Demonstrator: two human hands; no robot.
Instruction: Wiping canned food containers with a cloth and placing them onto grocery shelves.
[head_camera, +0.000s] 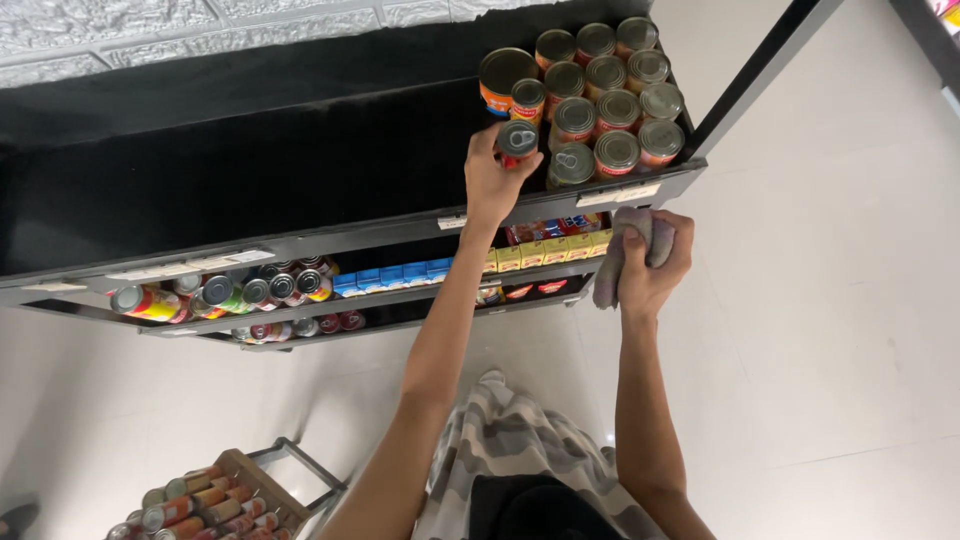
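My left hand (490, 180) reaches up to the top black shelf (250, 170) and grips a small red can (517, 142) with a pull-tab lid, at the left edge of a block of several similar cans (610, 100). A larger orange-labelled can (503, 78) stands just behind it. My right hand (655, 265) is closed around a crumpled grey cloth (612, 270) in front of the shelf's right end, below the cans.
Lower shelves hold yellow boxes (545, 252), blue boxes (395, 277) and mixed cans (230, 295). A wooden crate of cans (205, 505) sits on a trolley at the bottom left. Pale tiled floor (820, 330) lies to the right.
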